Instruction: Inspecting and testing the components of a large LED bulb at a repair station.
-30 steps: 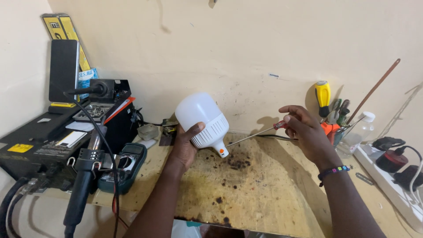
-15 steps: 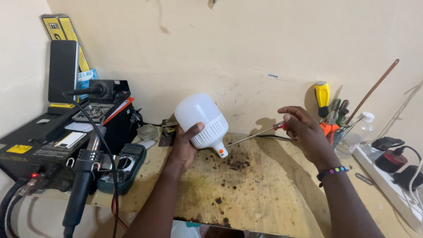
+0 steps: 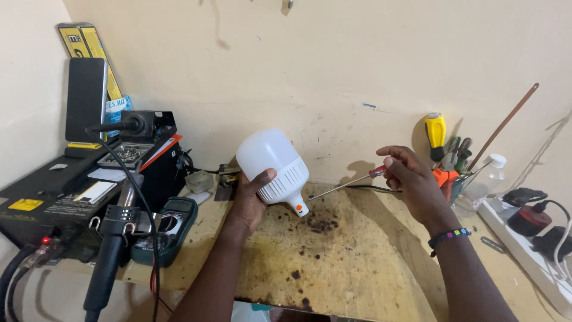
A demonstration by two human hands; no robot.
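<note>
My left hand [image 3: 249, 200] grips a large white bulb [image 3: 273, 164] by its ribbed body, dome tilted up and to the left, narrow base pointing down right over the stained wooden bench [image 3: 333, 262]. My right hand [image 3: 411, 179] holds a thin screwdriver [image 3: 345, 185] with a red handle. Its metal shaft slants down to the left, and the tip sits just right of the bulb's base, a small gap apart.
A black soldering station [image 3: 71, 185] with a hot-air handle [image 3: 113, 250] and a green multimeter [image 3: 170, 229] fills the left. Screwdrivers stand in a holder [image 3: 447, 155] by the wall, next to a clear bottle [image 3: 479, 185]. A white power strip [image 3: 536, 244] lies at right.
The right hand has shifted slightly with the screwdriver, its tip staying near the bulb's base. The left hand keeps the bulb almost still.
</note>
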